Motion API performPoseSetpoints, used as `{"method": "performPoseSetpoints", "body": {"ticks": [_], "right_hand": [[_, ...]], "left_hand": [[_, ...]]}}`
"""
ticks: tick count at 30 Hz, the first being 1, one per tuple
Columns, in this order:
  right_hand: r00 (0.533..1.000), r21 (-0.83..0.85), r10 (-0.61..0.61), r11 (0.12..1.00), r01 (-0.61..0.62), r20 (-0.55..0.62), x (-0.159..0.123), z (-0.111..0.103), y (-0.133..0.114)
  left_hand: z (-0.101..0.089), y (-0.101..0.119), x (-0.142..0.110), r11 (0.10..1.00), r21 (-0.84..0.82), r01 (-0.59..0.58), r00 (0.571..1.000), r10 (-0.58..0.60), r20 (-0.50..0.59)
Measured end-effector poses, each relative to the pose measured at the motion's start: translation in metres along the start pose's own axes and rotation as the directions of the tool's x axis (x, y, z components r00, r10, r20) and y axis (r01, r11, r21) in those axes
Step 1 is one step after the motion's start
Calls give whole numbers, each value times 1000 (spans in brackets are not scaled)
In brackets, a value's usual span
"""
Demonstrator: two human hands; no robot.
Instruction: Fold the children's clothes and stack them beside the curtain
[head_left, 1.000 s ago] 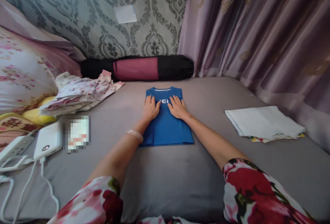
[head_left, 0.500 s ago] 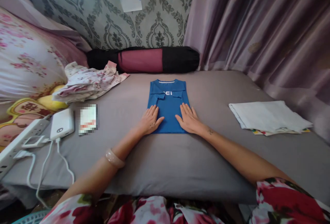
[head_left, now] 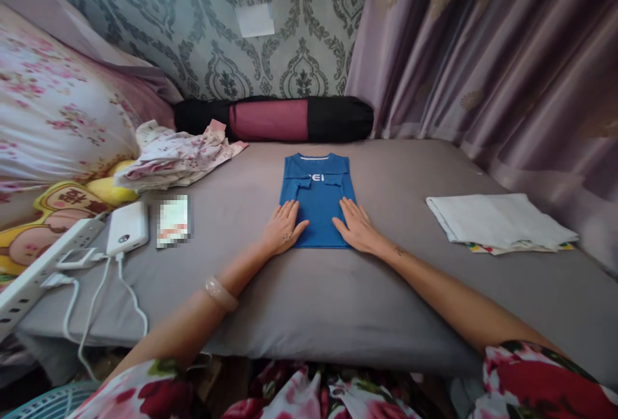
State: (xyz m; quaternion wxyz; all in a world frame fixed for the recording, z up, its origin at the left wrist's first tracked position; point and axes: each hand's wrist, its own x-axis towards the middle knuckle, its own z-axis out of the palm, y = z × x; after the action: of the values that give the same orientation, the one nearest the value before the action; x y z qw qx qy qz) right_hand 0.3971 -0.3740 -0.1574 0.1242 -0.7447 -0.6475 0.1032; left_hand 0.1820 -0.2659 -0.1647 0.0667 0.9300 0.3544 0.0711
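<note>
A blue shirt [head_left: 317,216] lies flat on the grey bed sheet [head_left: 309,303], its neckline toward the wall. Both sleeves are folded in over the body, partly covering white lettering on the chest. My left hand [head_left: 286,226] rests with fingers stretched out on the shirt's left edge near the bottom. On the opposite edge, my right hand [head_left: 356,226] lies flat too, thumb pointing inward. Neither hand grips the fabric. A pale bangle [head_left: 221,293] circles my left wrist.
Folded white cloth [head_left: 502,218] lies at the right. To the left are a crumpled floral garment [head_left: 176,155], a white power bank [head_left: 128,229] with cables, a power strip [head_left: 51,271] and a blurred card [head_left: 174,221]. A black and maroon roll [head_left: 270,118] lies along the wall.
The camera view has tilted up and turned slightly left, shifting most of the scene in the picture. My hands stay flat on the shirt's edges, with hardly any movement relative to it.
</note>
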Motion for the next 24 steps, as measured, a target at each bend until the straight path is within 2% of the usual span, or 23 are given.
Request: {"method": "performPoseSetpoints", "body": {"ticks": [3, 9, 13, 17, 24], "right_hand": [[999, 54, -40, 998, 39, 8, -22, -9, 2], [975, 13, -208, 978, 209, -72, -61, -18, 8], [940, -4, -334, 942, 335, -68, -63, -24, 14], [913, -85, -407, 911, 403, -31, -58, -27, 17], [912, -356, -387, 839, 410, 138, -60, -36, 4]], "left_hand": [[-14, -1, -18, 996, -53, -64, 998, 63, -29], [-33, -14, -52, 969, -106, -224, 975, 222, -28], [-35, -21, -57, 944, -162, -287, 956, 294, 20], [-38, -22, -54, 925, -174, -339, 931, 356, 80], [-51, -16, -51, 910, -112, -399, 892, 414, 181]]}}
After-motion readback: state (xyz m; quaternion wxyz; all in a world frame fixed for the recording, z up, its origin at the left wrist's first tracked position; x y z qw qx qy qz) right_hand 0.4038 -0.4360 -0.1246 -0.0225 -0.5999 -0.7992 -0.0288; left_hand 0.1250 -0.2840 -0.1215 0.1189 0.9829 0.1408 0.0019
